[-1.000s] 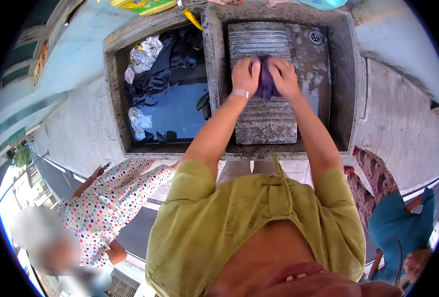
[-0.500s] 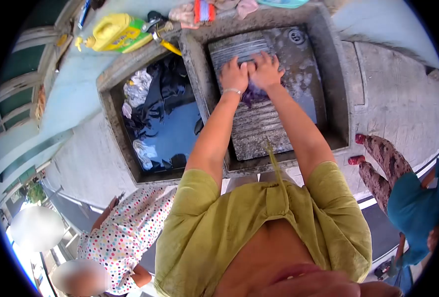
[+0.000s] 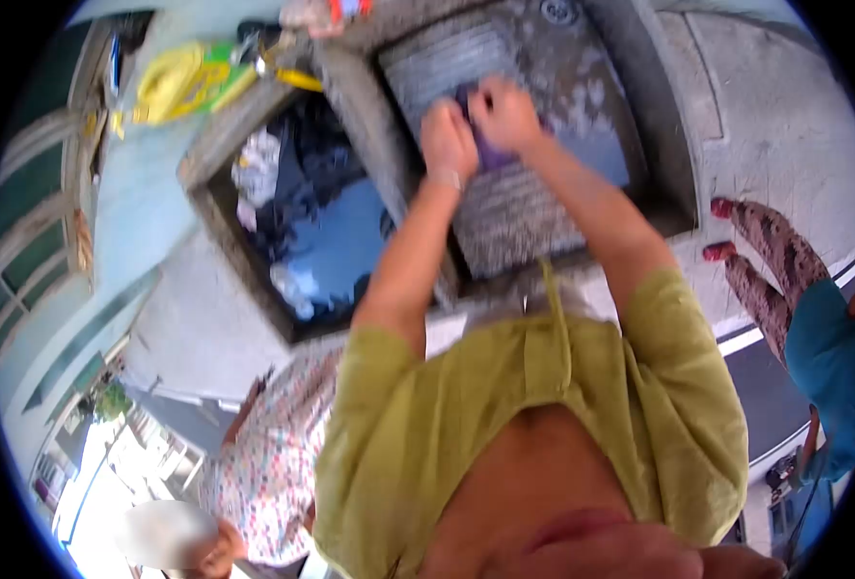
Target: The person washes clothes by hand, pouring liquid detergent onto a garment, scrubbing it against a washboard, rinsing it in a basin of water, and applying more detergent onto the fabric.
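A dark purple cloth (image 3: pixel 492 152) lies bunched on the ridged washboard slab (image 3: pixel 519 217) of the right-hand basin. My left hand (image 3: pixel 448 138), with a band at its wrist, is closed on the cloth's left side. Close beside it, my right hand (image 3: pixel 506 114) has its fingers curled into the same cloth. Both hands are a little blurred, and much of the cloth is hidden beneath them.
Left of the washboard, a water-filled basin (image 3: pixel 336 227) holds dark and white clothes. A yellow bottle (image 3: pixel 172 82) and yellow tap hose (image 3: pixel 299 79) are beyond it. One person (image 3: pixel 278 463) stands lower left, another (image 3: pixel 823 333) at right.
The view has turned and shifted. My fingers were spread flat over the cloth half a second ago; now both hands are curled into it.
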Tool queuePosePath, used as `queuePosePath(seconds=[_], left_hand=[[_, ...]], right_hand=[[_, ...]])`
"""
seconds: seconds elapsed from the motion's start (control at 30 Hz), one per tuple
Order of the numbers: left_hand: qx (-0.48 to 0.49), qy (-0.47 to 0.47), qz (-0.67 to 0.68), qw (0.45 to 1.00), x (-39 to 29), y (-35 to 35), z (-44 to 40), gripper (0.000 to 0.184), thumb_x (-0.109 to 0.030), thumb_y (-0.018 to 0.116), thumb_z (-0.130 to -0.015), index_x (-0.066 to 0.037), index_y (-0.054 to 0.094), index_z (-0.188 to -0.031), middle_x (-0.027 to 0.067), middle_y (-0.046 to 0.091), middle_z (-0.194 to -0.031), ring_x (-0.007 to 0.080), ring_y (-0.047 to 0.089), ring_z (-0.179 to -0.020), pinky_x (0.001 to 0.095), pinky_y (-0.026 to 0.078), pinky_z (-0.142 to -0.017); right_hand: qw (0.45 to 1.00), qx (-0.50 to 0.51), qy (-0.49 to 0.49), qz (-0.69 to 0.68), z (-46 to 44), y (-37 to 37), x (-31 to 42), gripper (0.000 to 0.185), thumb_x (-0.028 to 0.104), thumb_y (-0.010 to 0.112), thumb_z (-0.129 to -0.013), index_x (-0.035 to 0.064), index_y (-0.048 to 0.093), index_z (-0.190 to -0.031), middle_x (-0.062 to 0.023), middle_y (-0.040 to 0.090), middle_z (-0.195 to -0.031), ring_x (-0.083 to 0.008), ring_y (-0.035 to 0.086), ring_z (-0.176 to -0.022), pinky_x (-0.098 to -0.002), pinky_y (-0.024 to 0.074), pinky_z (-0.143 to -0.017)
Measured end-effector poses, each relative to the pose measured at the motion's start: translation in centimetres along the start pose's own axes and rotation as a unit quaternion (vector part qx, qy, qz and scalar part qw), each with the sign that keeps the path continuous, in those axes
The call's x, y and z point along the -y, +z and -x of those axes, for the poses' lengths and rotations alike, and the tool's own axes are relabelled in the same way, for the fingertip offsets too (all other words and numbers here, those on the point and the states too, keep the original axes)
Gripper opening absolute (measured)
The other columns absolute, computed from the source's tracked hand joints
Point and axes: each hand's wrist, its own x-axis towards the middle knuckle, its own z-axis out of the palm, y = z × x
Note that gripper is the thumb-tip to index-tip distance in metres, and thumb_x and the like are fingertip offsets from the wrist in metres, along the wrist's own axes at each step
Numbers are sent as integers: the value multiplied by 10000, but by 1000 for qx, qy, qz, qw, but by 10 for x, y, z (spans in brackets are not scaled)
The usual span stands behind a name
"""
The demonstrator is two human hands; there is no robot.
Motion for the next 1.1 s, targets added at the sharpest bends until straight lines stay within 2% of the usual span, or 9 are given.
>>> queuePosePath(seconds=[0.17, 0.27, 0.57, 0.73, 0.77, 0.83, 0.9, 1.03, 1.1], left_hand=[[60, -220, -104, 968, -27, -9, 6, 283, -179, 472, -861, -40, 513, -1104, 219, 536, -1061, 376, 514, -998, 468, 408, -832], [-38, -11, 61, 997, -47, -26, 86, 287, -145, 514, -814, -50, 505, -1085, 223, 476, -1109, 392, 438, -1066, 515, 329, -903], [6, -90, -66, 994, -20, -4, 37, 140, -180, 480, -838, -87, 508, -938, 133, 536, -964, 340, 486, -941, 488, 358, -742], [-86, -209, -198, 954, -32, -7, 20, 349, -277, 504, -856, -92, 497, -1152, 167, 548, -1006, 379, 501, -977, 469, 380, -839], [2, -254, -210, 944, -41, -14, 21, 415, -307, 515, -856, -76, 498, -1201, 189, 556, -1019, 385, 501, -1003, 436, 389, -872], [178, -294, 27, 939, -14, -21, 8, 384, -347, 526, -845, -78, 559, -1116, 183, 556, -1021, 379, 486, -1020, 434, 404, -842], [86, -246, 43, 965, -13, -23, 4, 353, -341, 546, -834, -82, 577, -1072, 170, 557, -1006, 373, 484, -1015, 426, 409, -829], [-148, -63, 38, 986, -15, -25, -25, 283, -299, 605, -800, -119, 589, -1017, 138, 537, -1010, 356, 466, -1026, 447, 399, -814], [-23, -82, -57, 995, 13, -4, -12, 305, -238, 639, -774, -136, 560, -1050, 152, 495, -1087, 346, 455, -1014, 435, 388, -867]], right_hand=[[991, 0, -72, 110, 29, 1, 0, 294, 404, 503, -830, 217, 593, -1039, -43, 542, -1191, -334, 409, -1181, -545, 267, -997], [967, -51, -247, 39, 106, -29, -4, 244, 343, 578, -793, 195, 579, -988, -34, 525, -1187, -383, 352, -1203, -536, 264, -985], [958, -105, -265, 30, 33, -1, -11, 150, 260, 606, -678, 158, 563, -778, -24, 598, -866, -281, 525, -859, -428, 395, -692], [995, -30, -90, 16, 29, -4, 4, 226, 324, 622, -713, 119, 618, -808, -53, 637, -893, -306, 555, -926, -444, 446, -775], [994, -28, -110, 7, 37, -13, 8, 208, 297, 625, -713, 108, 621, -800, -61, 642, -858, -310, 570, -893, -425, 465, -763], [989, -31, -145, 4, 28, -27, 27, 191, 271, 629, -713, 98, 624, -793, -69, 646, -824, -314, 585, -860, -406, 483, -750], [955, -126, -262, -56, 28, -33, 47, 129, 201, 634, -700, 80, 614, -742, -92, 635, -723, -309, 597, -753, -389, 500, -687], [915, -181, -347, -101, -3, -40, 54, 308, 152, 616, -689, 133, 607, -996, -121, 567, -1137, -324, 513, -1043, -405, 410, -904], [970, -33, -213, 111, -19, 1, -16, 475, 325, 552, -727, 258, 543, -1198, -92, 349, -1391, -353, 332, -1248, -492, 279, -1023]])
